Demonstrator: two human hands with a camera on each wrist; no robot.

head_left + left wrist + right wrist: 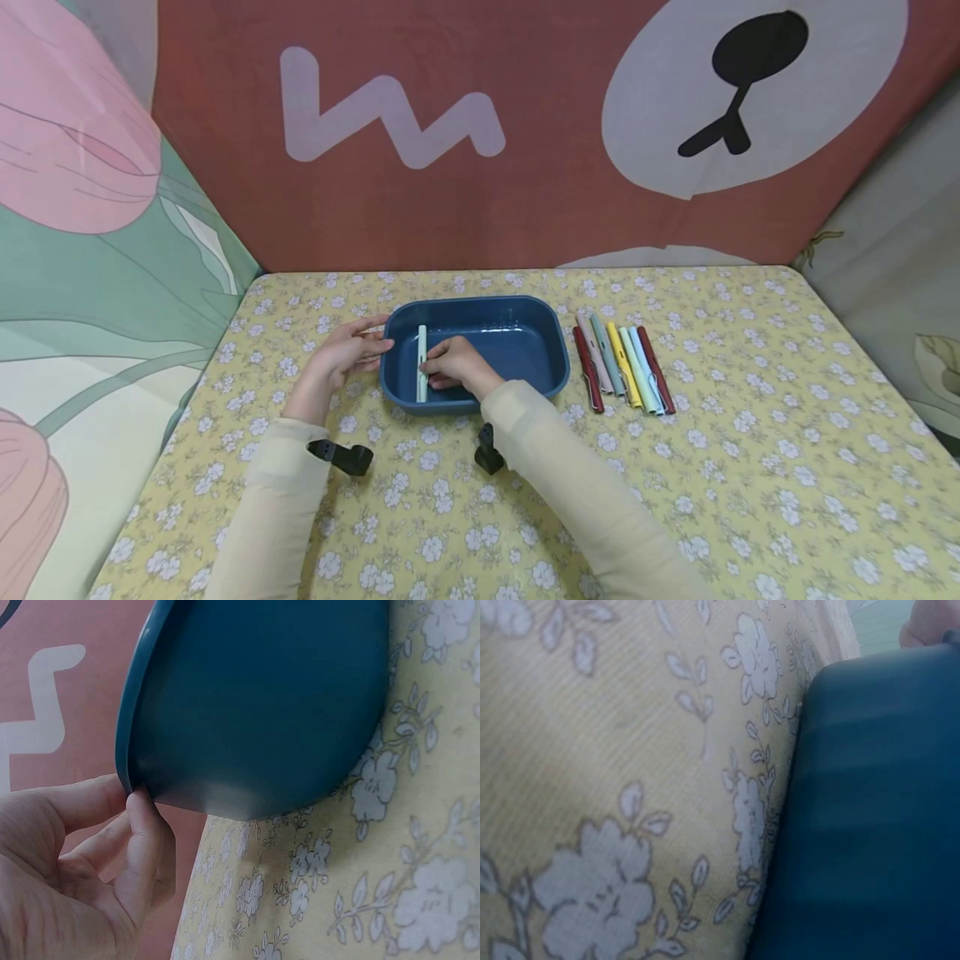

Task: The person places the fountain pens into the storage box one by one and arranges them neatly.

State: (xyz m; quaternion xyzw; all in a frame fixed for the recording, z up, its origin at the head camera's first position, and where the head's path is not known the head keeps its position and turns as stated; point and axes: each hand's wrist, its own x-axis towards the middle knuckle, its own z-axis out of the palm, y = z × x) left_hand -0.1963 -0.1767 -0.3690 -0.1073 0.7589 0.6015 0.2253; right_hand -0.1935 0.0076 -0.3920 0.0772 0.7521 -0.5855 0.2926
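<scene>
A blue rectangular basin [517, 354] stands on the table. Inside it, near its left end, a pale mint pen [422, 335] with a clip points front to back. My right hand [461, 363] reaches over the front rim and pinches this pen by its middle with thumb and fingers. At the left end of the basin my left hand [347, 353] pinches the rim; in the left wrist view its thumb and forefinger meet at the edge of the basin [255, 712]. The right wrist view shows only the basin's outer wall [862, 810], with a bit of hand past its far end.
To the right of the basin lies a row of several capped pens: dark red [588, 369], mauve [594, 353], grey-blue [607, 354], yellow [630, 365], light green, light blue and another dark red [657, 369]. A flowered yellow cloth [750, 450] covers the table. Behind it hangs a printed curtain [525, 208].
</scene>
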